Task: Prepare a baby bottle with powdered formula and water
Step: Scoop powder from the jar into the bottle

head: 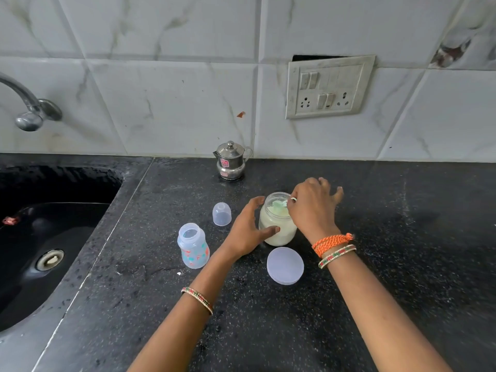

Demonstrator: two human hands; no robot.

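Note:
An open glass jar of pale formula powder (276,226) stands on the black counter (402,264). My left hand (248,232) curves around the jar's left side, thumb on the glass. Over the jar's mouth, my right hand (312,208) pinches the handle of a light green scoop (279,206) that lies inside the jar. The jar's round translucent lid (285,265) lies flat just in front of it. To the left stands an uncapped baby bottle (192,245) with orange and teal prints, empty as far as I can see. Its clear dome cap (222,214) sits behind it.
A small lidded steel pot (230,161) stands at the back by the tiled wall. A black sink (40,237) with a drain fills the left side, under a steel tap (29,108). A switch and socket plate (328,87) hangs on the wall.

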